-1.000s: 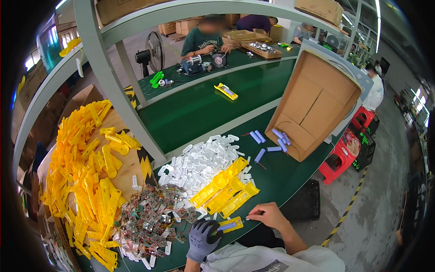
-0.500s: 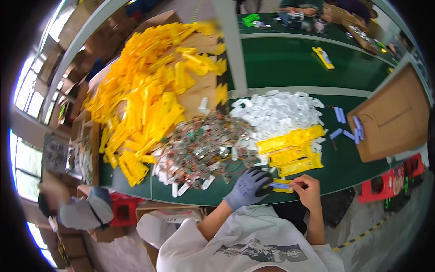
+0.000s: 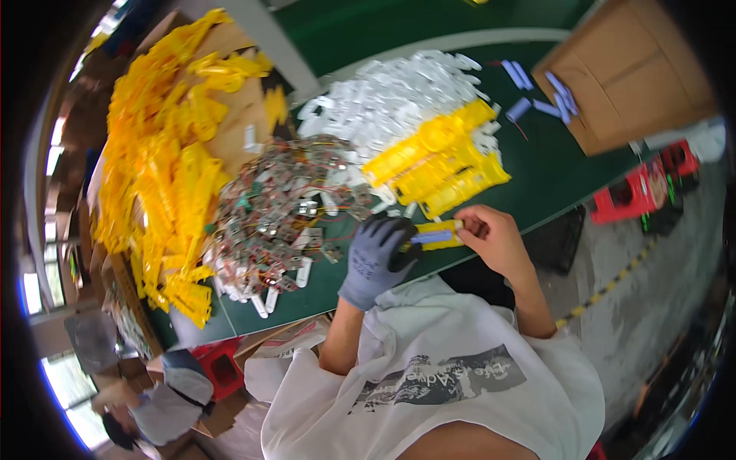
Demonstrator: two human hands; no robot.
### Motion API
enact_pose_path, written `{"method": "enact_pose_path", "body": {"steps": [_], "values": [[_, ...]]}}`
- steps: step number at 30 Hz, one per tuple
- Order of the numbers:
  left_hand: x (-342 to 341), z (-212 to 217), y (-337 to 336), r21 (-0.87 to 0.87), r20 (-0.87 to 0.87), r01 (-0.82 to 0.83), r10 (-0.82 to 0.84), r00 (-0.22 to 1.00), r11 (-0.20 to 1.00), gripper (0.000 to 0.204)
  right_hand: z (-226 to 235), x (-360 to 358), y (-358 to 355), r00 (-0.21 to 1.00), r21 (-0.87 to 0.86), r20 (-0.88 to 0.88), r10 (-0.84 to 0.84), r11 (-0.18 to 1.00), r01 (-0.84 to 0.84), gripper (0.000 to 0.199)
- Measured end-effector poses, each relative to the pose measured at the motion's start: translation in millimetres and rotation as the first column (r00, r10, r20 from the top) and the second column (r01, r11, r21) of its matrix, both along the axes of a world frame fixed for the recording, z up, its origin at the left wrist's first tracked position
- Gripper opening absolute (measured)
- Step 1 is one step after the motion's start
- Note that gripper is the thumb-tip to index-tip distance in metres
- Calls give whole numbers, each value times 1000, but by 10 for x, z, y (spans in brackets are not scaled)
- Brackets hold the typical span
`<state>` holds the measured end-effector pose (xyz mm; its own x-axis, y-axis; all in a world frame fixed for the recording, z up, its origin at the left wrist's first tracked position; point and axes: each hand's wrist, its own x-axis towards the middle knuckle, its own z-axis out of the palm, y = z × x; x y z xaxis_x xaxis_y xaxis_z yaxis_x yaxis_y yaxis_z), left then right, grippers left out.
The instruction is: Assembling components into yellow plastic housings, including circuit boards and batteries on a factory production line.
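Note:
In my left hand [image 3: 376, 261], which wears a grey glove with dark fingertips, is the left end of a yellow plastic housing [image 3: 448, 244]. A lavender cylindrical battery [image 3: 431, 237] lies lengthwise in the housing. My bare right hand [image 3: 494, 236] pinches the housing's right end between thumb and curled fingers; any small part or wire in that pinch is hidden. Just beyond my hands, several yellow housings [image 3: 452, 184] lie side by side, partly over a heap of white plastic pieces [image 3: 383, 100]. Left of them spreads a tangled pile of small circuit boards with wires [image 3: 264, 203].
A large heap of yellow housings [image 3: 153, 153] covers the left side. Loose lavender batteries [image 3: 517, 75] lie by an open cardboard box [image 3: 625, 73] at the far right. Red stools [image 3: 632, 192] stand beyond the green table's [image 3: 540, 172] edge. Another person [image 3: 165, 406] is at lower left.
The whole view has turned and shifted, so the table contents appear tilted and closer. Both hands keep their hold on the yellow housing with the battery in it.

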<state>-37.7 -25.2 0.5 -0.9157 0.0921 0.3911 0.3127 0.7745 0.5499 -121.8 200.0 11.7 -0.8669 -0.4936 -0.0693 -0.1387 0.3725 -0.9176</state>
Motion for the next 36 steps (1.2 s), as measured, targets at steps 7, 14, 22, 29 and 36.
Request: {"method": "enact_pose_path", "body": {"steps": [7,14,22,29,36], "values": [[-80,0,97,0,14,32,-32,999,999,31,30,-57,45,999,133,21,46,990,-48,23],[-3,-43,88,-23,5,43,-43,999,999,34,43,60,163,985,76,-101,142,988,-135,31],[340,9,142,-24,-420,-95,76,904,995,39,-202,77,260,885,-8,-464,33,999,-41,46],[413,113,788,789,199,-175,24,980,589,57,-163,214,-21,801,-322,-475,-365,919,228,50],[164,45,549,915,372,-385,122,920,118,39,9,498,-273,851,-270,-506,-142,963,0,44]]}}
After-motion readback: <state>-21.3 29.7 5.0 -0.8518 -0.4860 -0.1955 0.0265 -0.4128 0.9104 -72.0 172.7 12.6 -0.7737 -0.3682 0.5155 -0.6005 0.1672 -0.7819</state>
